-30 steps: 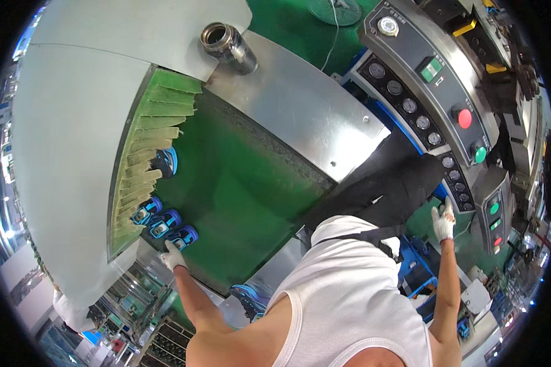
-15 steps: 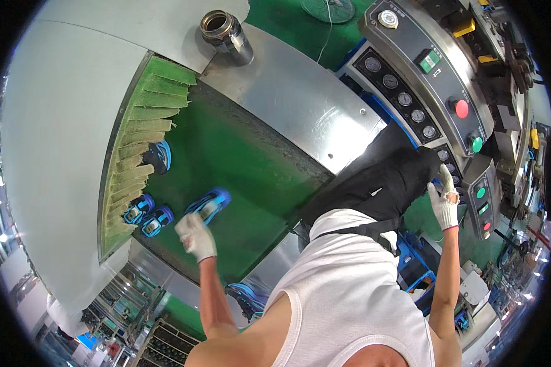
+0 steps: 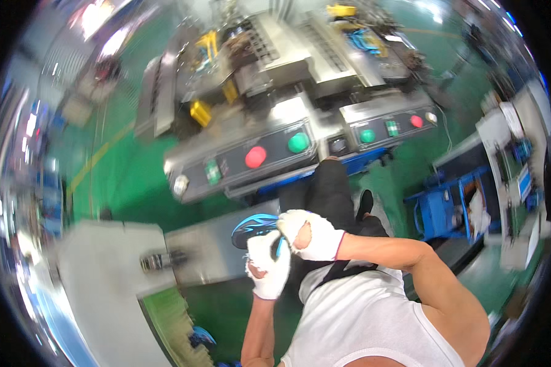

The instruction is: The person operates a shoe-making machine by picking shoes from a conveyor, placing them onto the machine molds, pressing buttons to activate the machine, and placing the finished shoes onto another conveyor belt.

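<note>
A blue-and-black shoe (image 3: 251,229) is held up in front of my body, between my two hands. My left hand (image 3: 267,267), in a white knit glove, has its fingers closed around the near side of the shoe. Against its right end my right hand (image 3: 310,237) presses, gloved the same way, fingers bent in. Both gloves have holes where bare skin shows. The gloves cover part of the shoe, so its right end is hidden.
Ahead stands a machine with a control panel (image 3: 251,156) of red and green buttons and a smaller panel (image 3: 389,125). At left, a dark metal canister (image 3: 159,261) is on a pale housing (image 3: 110,263); below, another shoe (image 3: 201,336) lies by green strips. A blue cart (image 3: 438,214) stands right.
The view has turned toward the machine. My left hand, earlier at a shoe on the green belt, now holds one up. My right hand has come from beside the panel to the shoe.
</note>
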The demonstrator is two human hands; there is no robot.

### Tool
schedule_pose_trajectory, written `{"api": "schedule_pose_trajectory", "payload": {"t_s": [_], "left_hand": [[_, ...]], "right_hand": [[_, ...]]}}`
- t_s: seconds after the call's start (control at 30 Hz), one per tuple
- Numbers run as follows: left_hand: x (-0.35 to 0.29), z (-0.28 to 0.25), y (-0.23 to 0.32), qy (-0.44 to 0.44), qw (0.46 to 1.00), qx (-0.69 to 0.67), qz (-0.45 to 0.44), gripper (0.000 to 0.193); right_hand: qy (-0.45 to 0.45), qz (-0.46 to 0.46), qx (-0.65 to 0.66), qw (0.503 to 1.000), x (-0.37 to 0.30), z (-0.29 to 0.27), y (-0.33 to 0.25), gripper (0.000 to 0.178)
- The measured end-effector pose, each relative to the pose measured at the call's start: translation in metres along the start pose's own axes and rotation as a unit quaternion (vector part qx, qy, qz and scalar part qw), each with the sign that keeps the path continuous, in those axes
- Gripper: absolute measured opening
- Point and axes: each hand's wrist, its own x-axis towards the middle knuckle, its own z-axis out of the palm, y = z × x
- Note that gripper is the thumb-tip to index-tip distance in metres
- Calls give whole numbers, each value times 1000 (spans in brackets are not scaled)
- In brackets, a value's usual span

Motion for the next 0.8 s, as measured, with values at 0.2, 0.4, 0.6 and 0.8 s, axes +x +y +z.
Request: {"api": "schedule_pose_trajectory", "payload": {"t_s": [0.2, 0.4, 0.6, 0.8], "left_hand": [[125, 47, 129, -156, 924, -91, 337, 54], [240, 113, 189, -68, 930, -81, 353, 47], [390, 251, 214, -126, 945, 9, 301, 52], [514, 384, 244, -151, 982, -13, 111, 77]], "right_hand": [[23, 386, 231, 893, -120, -130, 64, 73], [390, 481, 536, 573, -240, -124, 50, 89], [431, 561, 385, 593, -310, -53, 79, 82], [477, 594, 302, 573, -311, -30, 114, 40]]}}
